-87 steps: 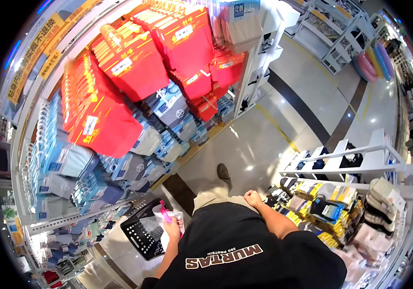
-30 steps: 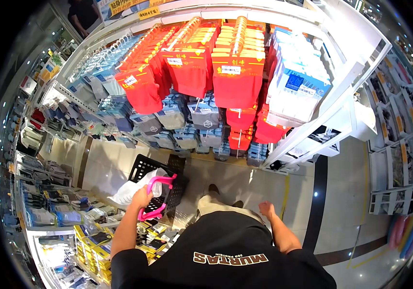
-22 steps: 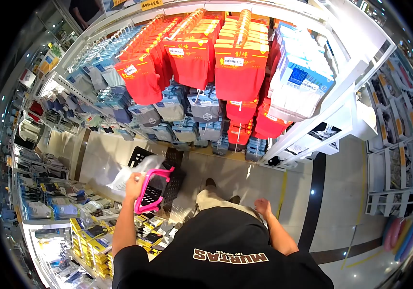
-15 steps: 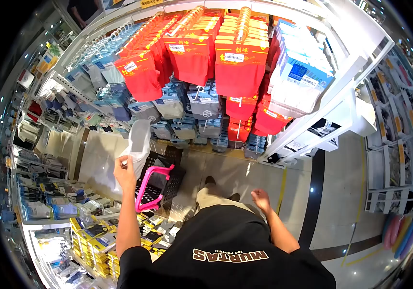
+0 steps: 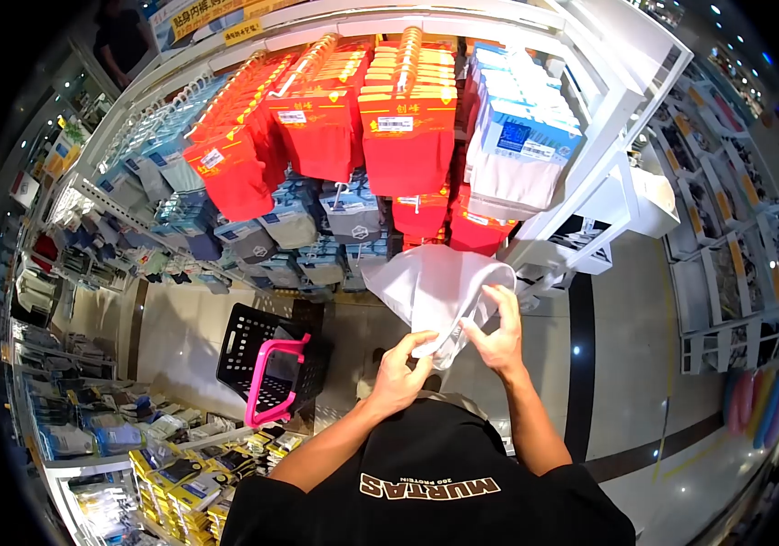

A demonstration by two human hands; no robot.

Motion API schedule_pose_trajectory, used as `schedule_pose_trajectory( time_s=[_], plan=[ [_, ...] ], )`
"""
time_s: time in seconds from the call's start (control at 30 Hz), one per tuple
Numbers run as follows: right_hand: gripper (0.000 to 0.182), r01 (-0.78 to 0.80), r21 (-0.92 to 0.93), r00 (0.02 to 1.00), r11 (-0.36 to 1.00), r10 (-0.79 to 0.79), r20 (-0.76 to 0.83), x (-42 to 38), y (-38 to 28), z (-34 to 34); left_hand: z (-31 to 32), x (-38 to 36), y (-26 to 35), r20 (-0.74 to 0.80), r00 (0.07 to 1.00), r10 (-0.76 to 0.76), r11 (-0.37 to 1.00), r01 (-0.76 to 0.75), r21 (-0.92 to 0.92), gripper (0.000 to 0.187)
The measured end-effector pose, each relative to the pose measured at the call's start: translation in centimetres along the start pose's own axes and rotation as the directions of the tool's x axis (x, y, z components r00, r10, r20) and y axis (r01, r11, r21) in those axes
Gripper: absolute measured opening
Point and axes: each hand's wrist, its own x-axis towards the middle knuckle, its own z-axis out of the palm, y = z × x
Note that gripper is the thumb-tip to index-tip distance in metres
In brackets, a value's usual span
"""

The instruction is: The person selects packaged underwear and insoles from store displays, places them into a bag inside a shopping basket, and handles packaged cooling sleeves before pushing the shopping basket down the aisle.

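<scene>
While my left hand (image 5: pixel 396 380) pinches the white bag (image 5: pixel 432 282) nearby, I note its bulk forward-left of my right hand (image 5: pixel 499 344), also gripping.

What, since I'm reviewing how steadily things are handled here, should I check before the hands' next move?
1. Left hand gripping the white item: ok, fingers and thumb pinch its lower edge.
2. Right hand gripping it firmly: cannot tell, thumb and fingers are spread at its right side.
3. Basket upright: ok, its open side faces up.
4. A hand on the basket's pink handle: not ok, both hands are at the white item.
5. White item clear of the lower red packs: cannot tell, they overlap in this view.
</scene>
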Motion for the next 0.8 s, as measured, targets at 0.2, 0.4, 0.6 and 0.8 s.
schedule_pose_trajectory(
  time_s=[0.2, 0.4, 0.6, 0.8],
  plan=[
    [0.05, -0.386, -0.094, 0.921, 0.918, 0.389, 0.017, -4.8, 2.2, 1.1, -2.1, -0.5, -3.1, 0.058, 0.997, -0.045, 0.985, 0.035, 0.168, 0.022],
    [0.041, -0.473, -0.214, 0.82, 0.855, 0.516, 0.249, -6.1, 3.5, 2.2, -2.9, -0.2, -5.3, -0.292, 0.941, -0.17, 0.985, 0.15, -0.09, 0.019],
    [0.046, -0.34, -0.27, 0.809, 0.901, 0.427, 0.404, -6.4, 1.9, 3.6, -4.0, 1.7, -3.1, -0.162, 0.872, -0.462, 0.642, 0.203, -0.739, 0.02],
    [0.053, -0.456, 0.098, 0.717, 0.884, 0.3, 0.629, -2.8, -3.5, -0.5, -4.6, 1.6, 0.1, -0.316, 0.887, -0.338, 0.813, 0.105, -0.572, 0.012]
  ],
)
